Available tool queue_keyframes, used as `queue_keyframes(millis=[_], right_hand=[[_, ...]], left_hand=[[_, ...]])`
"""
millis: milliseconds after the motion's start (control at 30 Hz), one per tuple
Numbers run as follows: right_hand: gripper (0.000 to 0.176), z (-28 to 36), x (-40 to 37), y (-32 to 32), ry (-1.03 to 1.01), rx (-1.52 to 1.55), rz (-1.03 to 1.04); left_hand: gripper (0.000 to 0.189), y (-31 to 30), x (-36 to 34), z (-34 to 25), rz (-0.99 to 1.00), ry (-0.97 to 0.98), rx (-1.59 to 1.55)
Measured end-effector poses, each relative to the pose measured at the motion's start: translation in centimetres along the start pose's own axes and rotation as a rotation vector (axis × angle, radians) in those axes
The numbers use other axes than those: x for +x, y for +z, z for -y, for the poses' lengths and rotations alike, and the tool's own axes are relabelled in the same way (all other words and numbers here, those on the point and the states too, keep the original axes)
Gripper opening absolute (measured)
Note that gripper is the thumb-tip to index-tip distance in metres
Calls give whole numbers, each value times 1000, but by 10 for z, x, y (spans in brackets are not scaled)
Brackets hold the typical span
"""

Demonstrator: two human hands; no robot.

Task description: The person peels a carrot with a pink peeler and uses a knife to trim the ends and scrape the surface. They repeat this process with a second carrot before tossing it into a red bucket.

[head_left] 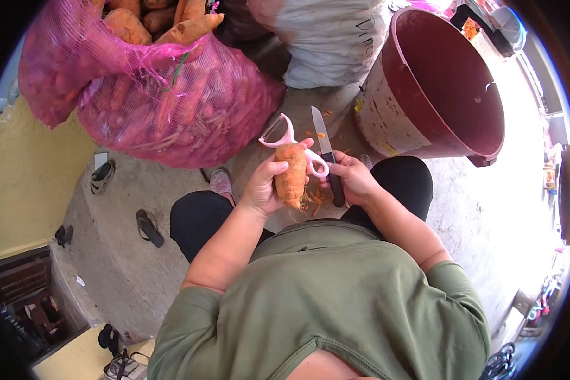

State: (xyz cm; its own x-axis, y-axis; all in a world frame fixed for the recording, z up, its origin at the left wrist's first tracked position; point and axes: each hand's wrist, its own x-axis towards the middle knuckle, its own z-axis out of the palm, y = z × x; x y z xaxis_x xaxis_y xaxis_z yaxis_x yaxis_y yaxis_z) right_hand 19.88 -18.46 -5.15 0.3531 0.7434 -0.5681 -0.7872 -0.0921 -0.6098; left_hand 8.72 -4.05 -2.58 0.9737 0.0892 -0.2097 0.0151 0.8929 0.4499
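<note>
A thick orange carrot (291, 177) points its narrow, rooty end toward me, with my left hand (264, 186) wrapped around it. My right hand (356, 180) is closed on the black handle of a knife (323, 136), whose blade points away from me. Bits of orange peel stick to the blade. A pink peeler (288, 134) lies behind the top of the carrot, its looped handle reaching between my hands. Which hand bears the peeler I cannot tell.
Pink mesh sacks of carrots (190, 104) stand at the upper left, beside a white sack (335, 44). A large red bucket (392, 117) tilts at the upper right. Peel scraps (318, 201) and a dark sandal (149, 228) lie on the concrete floor (114, 253).
</note>
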Motion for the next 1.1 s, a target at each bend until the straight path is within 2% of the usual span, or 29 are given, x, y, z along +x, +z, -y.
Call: queue_keyframes(millis=[100, 200, 233, 300, 333, 433, 467, 567, 600, 633, 733, 767, 800, 933, 1033, 1100], right_hand=[[29, -8, 6, -14, 19, 23, 123], [38, -18, 7, -18, -8, 201, 356], [44, -23, 9, -15, -85, 61, 361], [40, -37, 9, 0, -211, -70, 240], [34, -44, 10, 8, -213, -36, 170], [30, -39, 8, 17, -207, -42, 54], [36, -38, 8, 13, -216, -138, 32], [43, -31, 20, 17, -303, 156, -78], [48, -25, 18, 10, -286, 131, -13], [46, -18, 20, 13, -345, 100, -130], [46, -4, 22, -10, -421, -152, -213], [46, 8, 18, -10, -427, -91, -234], [47, 17, 17, -18, -461, -104, -208], [45, 46, -1, -25, -521, -111, -170], [36, 49, -11, -18, -385, -67, -13], [27, 38, -6, -11, -335, -190, -11]], left_hand=[[63, -1, 0, 1, 30, -27, 43], [63, -7, 2, 5, 34, 22, -19], [63, -7, 2, 6, 41, -5, -31], [62, -8, 2, 10, 58, -65, -55], [66, -7, 5, 19, 16, -27, -42], [60, -7, 8, 16, 0, 5, 68], [58, -5, 8, 15, 1, -7, 148], [50, 3, 4, 18, -9, -80, 328], [48, 2, 2, 21, -16, -124, 352], [46, 2, 2, 24, -23, -169, 377], [42, 5, -2, 21, 9, -267, 403], [41, 6, -4, 18, 13, -313, 418], [37, 3, -6, 16, 25, -313, 413], [34, -19, -4, 9, -204, -311, 274], [29, -18, 4, 13, -243, -193, 94], [32, -28, 6, 19, -197, -208, 31]])
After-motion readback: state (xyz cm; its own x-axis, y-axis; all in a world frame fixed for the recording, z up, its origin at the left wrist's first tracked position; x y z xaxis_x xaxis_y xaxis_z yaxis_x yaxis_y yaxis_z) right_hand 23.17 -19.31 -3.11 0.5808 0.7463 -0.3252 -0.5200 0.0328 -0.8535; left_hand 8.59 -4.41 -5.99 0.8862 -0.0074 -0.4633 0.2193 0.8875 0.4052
